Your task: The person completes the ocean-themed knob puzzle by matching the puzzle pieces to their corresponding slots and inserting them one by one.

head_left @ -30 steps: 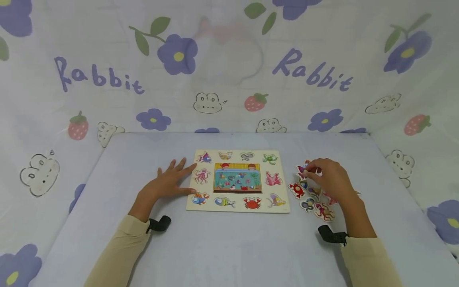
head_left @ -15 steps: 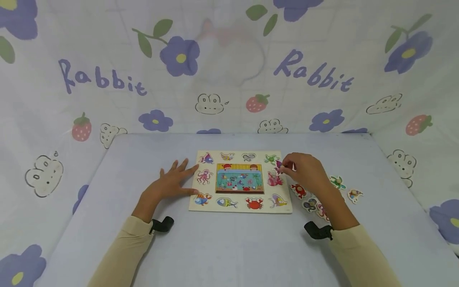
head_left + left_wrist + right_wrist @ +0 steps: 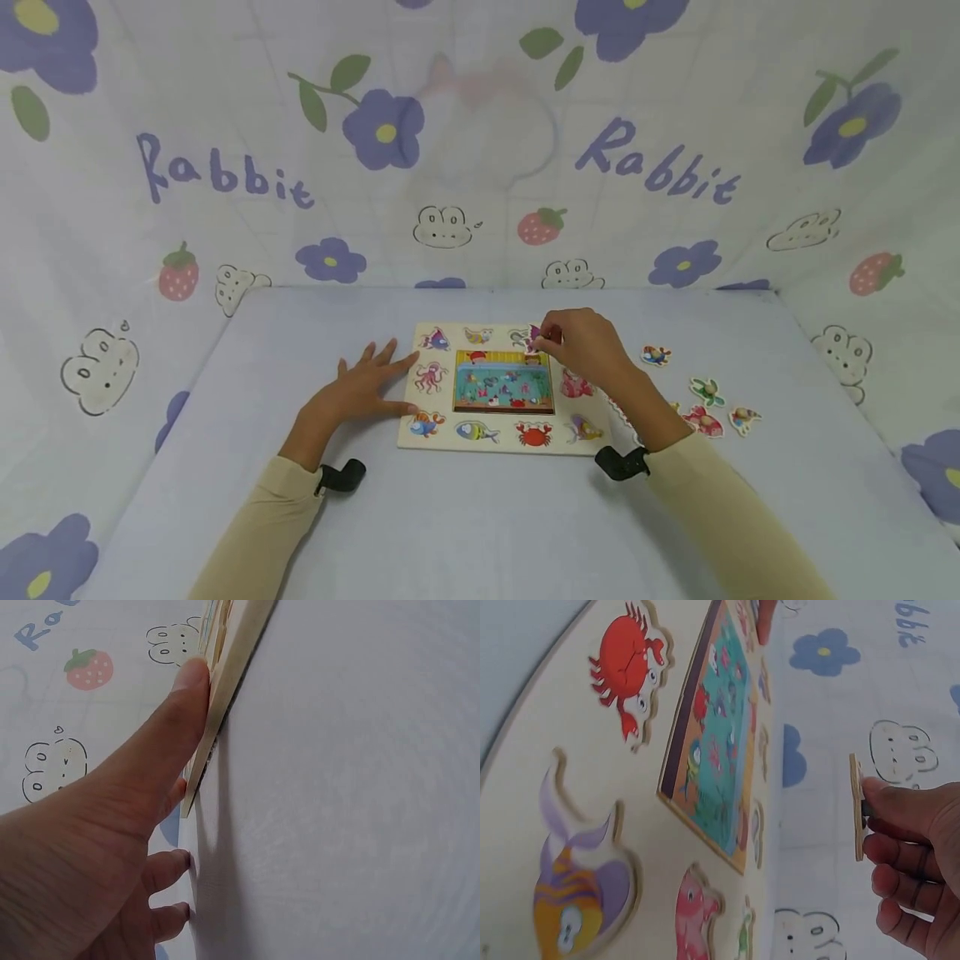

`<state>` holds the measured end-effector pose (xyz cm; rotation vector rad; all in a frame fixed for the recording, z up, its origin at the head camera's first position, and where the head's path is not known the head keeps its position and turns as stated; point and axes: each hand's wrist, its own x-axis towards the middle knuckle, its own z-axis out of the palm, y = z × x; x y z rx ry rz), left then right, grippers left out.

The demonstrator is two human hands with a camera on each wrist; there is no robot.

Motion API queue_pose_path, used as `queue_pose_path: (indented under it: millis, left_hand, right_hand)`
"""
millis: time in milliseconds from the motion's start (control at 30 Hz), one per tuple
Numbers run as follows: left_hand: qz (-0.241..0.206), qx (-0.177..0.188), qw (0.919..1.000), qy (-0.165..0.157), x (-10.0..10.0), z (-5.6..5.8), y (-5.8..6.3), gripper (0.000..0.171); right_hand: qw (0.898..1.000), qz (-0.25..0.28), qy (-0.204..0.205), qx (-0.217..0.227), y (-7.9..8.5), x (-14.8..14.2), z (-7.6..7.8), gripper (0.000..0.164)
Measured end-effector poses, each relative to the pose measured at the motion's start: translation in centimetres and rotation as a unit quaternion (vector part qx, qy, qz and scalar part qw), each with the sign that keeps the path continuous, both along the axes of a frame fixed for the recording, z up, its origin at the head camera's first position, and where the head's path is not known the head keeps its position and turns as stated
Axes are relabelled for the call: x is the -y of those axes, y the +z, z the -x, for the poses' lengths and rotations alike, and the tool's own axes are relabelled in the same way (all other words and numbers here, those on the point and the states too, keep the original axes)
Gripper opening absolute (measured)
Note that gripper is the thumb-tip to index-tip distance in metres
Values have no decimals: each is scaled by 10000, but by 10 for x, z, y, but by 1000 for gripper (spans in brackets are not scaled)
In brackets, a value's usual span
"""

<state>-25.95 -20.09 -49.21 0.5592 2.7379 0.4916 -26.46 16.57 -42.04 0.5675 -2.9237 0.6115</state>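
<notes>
A wooden puzzle board (image 3: 504, 435) lies flat, with sea-animal shapes around a printed aquarium picture (image 3: 502, 385). In the right wrist view, the red crab (image 3: 622, 660) and the yellow-purple fish (image 3: 574, 900) are recessed shapes. My left hand (image 3: 366, 387) rests at the board's left edge with fingers spread; its thumb (image 3: 169, 712) touches the rim. Above the board's upper right part, my right hand (image 3: 588, 340) pinches a purple fish puzzle piece (image 3: 533, 336) by its knob. In the right wrist view this piece (image 3: 856, 814) appears edge-on, apart from the board.
Right of the board lie loose puzzle pieces: a blue-orange one (image 3: 656, 356), a green turtle (image 3: 707, 392), a pink fish (image 3: 703, 422) and an orange-white one (image 3: 744, 420). My right forearm partly hides others. A printed cloth (image 3: 487, 167) hangs behind the table.
My right hand has lifted the purple fish piece from the loose pieces and carried it left over the board's upper right. My left hand has stayed at the board's left edge.
</notes>
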Motion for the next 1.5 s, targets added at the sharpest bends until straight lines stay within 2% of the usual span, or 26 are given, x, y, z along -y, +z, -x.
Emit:
queue_pose_path:
  millis: [267, 733, 1033, 1267, 1500]
  left_hand:
    - [15, 15, 10000, 31, 1, -1, -2, 98]
    - [80, -32, 10000, 38, 0, -2, 2, 97]
    - [109, -11, 9999, -16, 1, -3, -4, 96]
    - [62, -78, 9999, -24, 2, -1, -5, 95]
    - [70, -135, 9999, -15, 2, 1, -2, 94]
  right_hand:
    - [9996, 42, 132, 233, -5, 34, 16, 21]
    - [9982, 74, 495, 324, -22, 92, 40, 21]
    - [9976, -86, 420, 542, -38, 123, 50, 24]
    - [9985, -330, 193, 393, -44, 137, 59, 26]
    - [9983, -355, 232, 392, -46, 147, 66, 28]
